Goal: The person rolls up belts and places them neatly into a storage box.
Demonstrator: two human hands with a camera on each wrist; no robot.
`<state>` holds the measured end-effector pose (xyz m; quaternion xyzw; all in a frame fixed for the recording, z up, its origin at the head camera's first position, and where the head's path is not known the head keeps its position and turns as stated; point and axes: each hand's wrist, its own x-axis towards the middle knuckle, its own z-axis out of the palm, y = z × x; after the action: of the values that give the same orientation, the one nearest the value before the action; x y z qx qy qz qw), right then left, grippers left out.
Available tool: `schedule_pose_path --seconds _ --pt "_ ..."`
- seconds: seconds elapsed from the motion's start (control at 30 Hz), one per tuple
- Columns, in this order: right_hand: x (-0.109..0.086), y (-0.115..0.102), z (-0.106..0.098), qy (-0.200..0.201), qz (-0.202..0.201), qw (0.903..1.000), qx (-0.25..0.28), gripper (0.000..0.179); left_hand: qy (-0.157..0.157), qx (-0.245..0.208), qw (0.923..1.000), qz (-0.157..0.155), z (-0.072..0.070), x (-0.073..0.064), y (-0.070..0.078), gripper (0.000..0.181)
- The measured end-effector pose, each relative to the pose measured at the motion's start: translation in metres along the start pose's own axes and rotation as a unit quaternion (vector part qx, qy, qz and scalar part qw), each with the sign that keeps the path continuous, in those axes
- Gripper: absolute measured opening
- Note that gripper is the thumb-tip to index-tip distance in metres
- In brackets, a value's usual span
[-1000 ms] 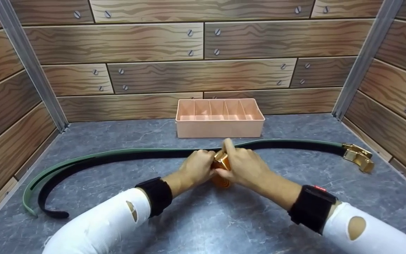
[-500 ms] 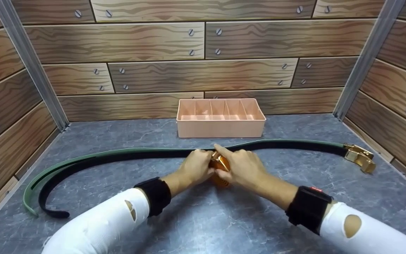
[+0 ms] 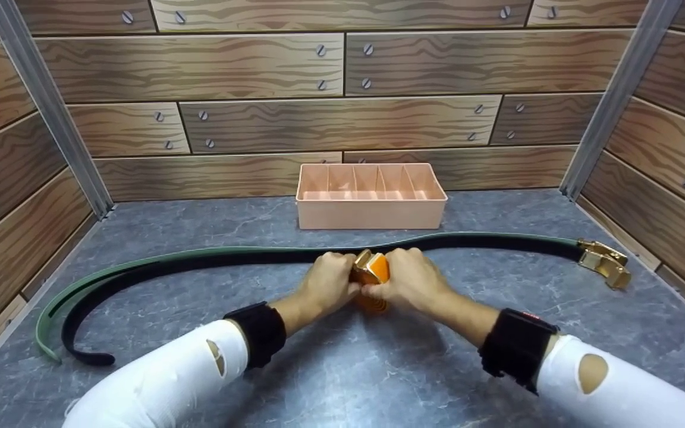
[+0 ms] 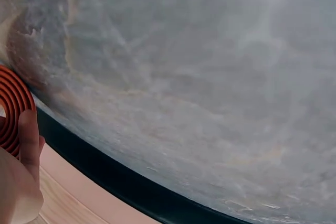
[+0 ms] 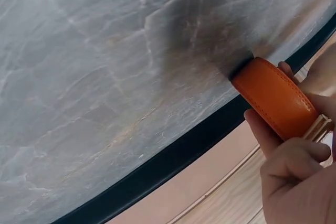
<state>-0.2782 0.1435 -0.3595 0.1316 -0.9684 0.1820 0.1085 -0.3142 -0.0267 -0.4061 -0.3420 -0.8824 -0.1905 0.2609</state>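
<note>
Both hands grip a tightly coiled orange belt (image 3: 380, 268) just in front of the long straps. My left hand (image 3: 326, 279) holds its left side; in the left wrist view the coil's spiral edge (image 4: 25, 94) shows, with a finger across it. On the right side, my right hand (image 3: 415, 276) has its fingers and thumb around the roll. The belt's gold buckle (image 3: 364, 267) sits on top between the hands. In the right wrist view the smooth, stitched outer face of the orange belt (image 5: 275, 98) is visible, with fingers on both sides. The lower coil is partly hidden.
Behind the hands, a green strap (image 3: 158, 260) and a black strap (image 3: 200, 266) run in a long curve across the grey tabletop (image 3: 342, 380). Gold buckle parts (image 3: 607, 266) are at their right end. A pink box with compartments (image 3: 371, 214) stands near the plank-patterned back wall (image 3: 271, 125).
My right index finger, raised over the buckle earlier, has come down to the right, uncovering the buckle and the orange tongue beside it. Both hands stay on the coiled belt.
</note>
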Motion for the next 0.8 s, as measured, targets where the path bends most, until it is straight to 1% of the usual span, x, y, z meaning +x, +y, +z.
schedule_pose_path --seconds 0.1,0.23,0.33,0.43,0.5,0.57,0.63,0.7,0.8 --pt "0.003 0.002 0.000 -0.004 -0.006 0.9999 0.011 0.036 0.005 0.001 1.0000 0.000 -0.001 -0.001 -0.001 0.026" --pt "0.004 0.004 0.003 0.003 -0.017 0.9996 0.021 0.032 0.004 -0.002 0.9999 0.010 -0.002 -0.001 -0.002 0.024" --pt "0.005 0.006 0.004 0.015 -0.022 0.9994 0.024 0.031 -0.007 -0.023 0.9997 0.012 -0.002 0.001 -0.004 0.021" --pt "0.008 0.006 -0.001 0.014 -0.013 0.9994 0.028 0.036 -0.032 -0.058 0.9978 -0.006 -0.005 0.004 -0.006 0.021" --pt "0.013 0.006 -0.009 0.007 0.005 0.9993 0.036 0.036 -0.060 -0.085 0.9941 -0.032 -0.012 0.009 -0.008 0.029" --pt "0.021 0.008 -0.022 0.003 0.029 0.9983 0.051 0.038 -0.089 -0.100 0.9888 -0.064 -0.024 0.011 -0.010 0.042" --pt "0.033 0.014 -0.038 0.015 0.054 0.9970 0.053 0.039 -0.111 -0.111 0.9839 -0.085 -0.037 0.011 -0.013 0.052" --pt "0.049 0.024 -0.054 0.041 0.076 0.9948 0.053 0.037 -0.122 -0.113 0.9820 -0.090 -0.049 0.005 -0.017 0.056" --pt "0.073 0.044 -0.075 0.095 0.122 0.9867 0.049 0.037 -0.114 -0.108 0.9851 -0.069 -0.064 -0.011 -0.022 0.052"
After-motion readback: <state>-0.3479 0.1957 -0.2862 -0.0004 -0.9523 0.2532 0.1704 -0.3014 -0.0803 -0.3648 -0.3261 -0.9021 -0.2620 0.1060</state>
